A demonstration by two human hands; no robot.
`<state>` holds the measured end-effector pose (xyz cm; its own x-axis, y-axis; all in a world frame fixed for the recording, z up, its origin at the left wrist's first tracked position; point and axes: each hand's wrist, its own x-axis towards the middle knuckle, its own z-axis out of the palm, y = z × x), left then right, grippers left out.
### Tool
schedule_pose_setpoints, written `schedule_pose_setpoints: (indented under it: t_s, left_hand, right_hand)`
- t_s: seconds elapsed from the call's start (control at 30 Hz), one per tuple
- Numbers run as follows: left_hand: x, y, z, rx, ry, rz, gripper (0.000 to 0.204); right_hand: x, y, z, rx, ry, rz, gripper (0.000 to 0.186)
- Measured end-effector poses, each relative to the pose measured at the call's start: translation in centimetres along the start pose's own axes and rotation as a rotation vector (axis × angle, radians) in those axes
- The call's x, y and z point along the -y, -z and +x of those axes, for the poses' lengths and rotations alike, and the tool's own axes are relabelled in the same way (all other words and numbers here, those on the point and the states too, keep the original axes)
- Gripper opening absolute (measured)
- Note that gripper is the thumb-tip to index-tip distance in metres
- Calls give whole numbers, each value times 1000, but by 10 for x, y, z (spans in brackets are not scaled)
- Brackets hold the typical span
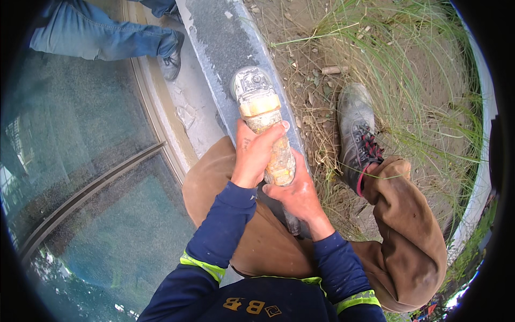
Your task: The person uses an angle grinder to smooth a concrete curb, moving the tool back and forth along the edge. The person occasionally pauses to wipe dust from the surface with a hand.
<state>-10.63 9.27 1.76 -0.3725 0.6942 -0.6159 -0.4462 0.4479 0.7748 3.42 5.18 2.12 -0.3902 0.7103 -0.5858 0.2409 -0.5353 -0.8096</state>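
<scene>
An angle grinder [276, 142], its yellow body crusted with pale dust, lies lengthwise over a grey stone ledge [222, 32]. My left hand [255, 150] is wrapped round the middle of its body, thumb across the top. Farther back, my right hand [298, 190] grips the rear end near the cord. The grinder's metal head is at the far end, over the ledge's dark, rough strip; its disc is mostly hidden beneath. Paler, smoother bands run along both edges of the ledge.
Dusty glass panes [107, 214] in a brown frame [91, 196] stand on the left. Another person's jeans leg [107, 35] and shoe [171, 56] are at the upper left. Soil with long grass [397, 64] lies right, where my dusty shoe [357, 123] rests.
</scene>
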Motion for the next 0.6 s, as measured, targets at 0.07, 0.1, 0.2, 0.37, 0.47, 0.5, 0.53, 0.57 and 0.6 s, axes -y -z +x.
schedule_pose_setpoints:
  t_s: [0.07, 0.1, 0.2, 0.37, 0.47, 0.5, 0.53, 0.57, 0.6]
  left_hand:
    - [1, 1, -6, -35, -13, -10, 43]
    - [1, 1, -8, -51, -19, -15, 42]
    - [-5, 5, -11, 5, 4, -25, 47]
    - [0, -3, -4, -6, -10, 6, 43]
    - [-1, -1, -6, -13, -2, 16, 47]
    - [-1, 1, -7, -18, 1, 19, 50]
    - [-1, 1, -8, -28, -3, 3, 50]
    - [0, 1, -9, -40, -6, -14, 50]
    - [0, 2, -10, -53, -9, -30, 50]
  right_hand:
    - [6, 2, -1, 13, 2, -41, 93]
    - [9, 2, -3, 24, -2, -69, 93]
    - [8, 2, -4, 38, -21, -57, 92]
    - [2, 2, -2, 1, 1, 5, 92]
    - [4, 3, -3, 18, -24, -1, 92]
    - [5, 4, -4, 32, -28, -28, 92]
    - [5, 4, -4, 47, -33, -56, 92]
    - [4, 4, -4, 40, -15, -75, 92]
    - [3, 3, -3, 34, 3, -94, 92]
